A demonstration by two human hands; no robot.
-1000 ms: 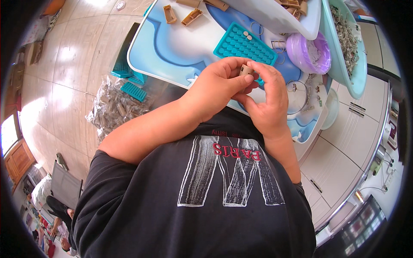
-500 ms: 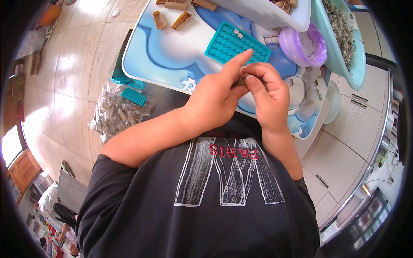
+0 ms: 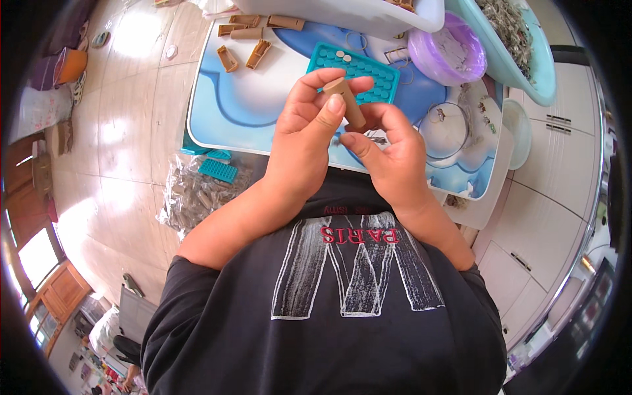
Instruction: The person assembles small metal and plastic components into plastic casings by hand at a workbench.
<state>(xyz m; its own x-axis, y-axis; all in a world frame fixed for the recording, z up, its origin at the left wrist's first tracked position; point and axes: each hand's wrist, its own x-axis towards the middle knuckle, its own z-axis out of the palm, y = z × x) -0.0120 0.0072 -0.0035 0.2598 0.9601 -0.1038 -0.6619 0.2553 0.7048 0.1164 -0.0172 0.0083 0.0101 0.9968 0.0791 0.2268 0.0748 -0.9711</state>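
Note:
A brown cylindrical tube [image 3: 345,102] is held slanted above the table, a small dark slot in its side. My left hand [image 3: 307,125] is closed on its upper part, the thumb pressed along the front. At the tube's lower end, my right hand [image 3: 395,145] has its bent fingers against it and the thumb just below. Whether anything small sits in the right palm is hidden. Just behind the hands lies a teal tray [image 3: 388,78] with rows of round hollows; two small pale discs [image 3: 343,56] rest on it.
Several brown hollow cases [image 3: 258,54] lie at the table's far left. A purple-lined bowl [image 3: 454,52], a white bin [image 3: 368,16] and a teal basin [image 3: 536,66] of small greyish parts stand at the far right. Wire rings [image 3: 447,131] lie on the blue-white table [image 3: 230,112]. A plastic bag [image 3: 197,191] is left below.
My hands were close together, with little showing between them. Now they have turned and parted slightly, and the brown tube shows upright in my left hand. The view has shifted a little.

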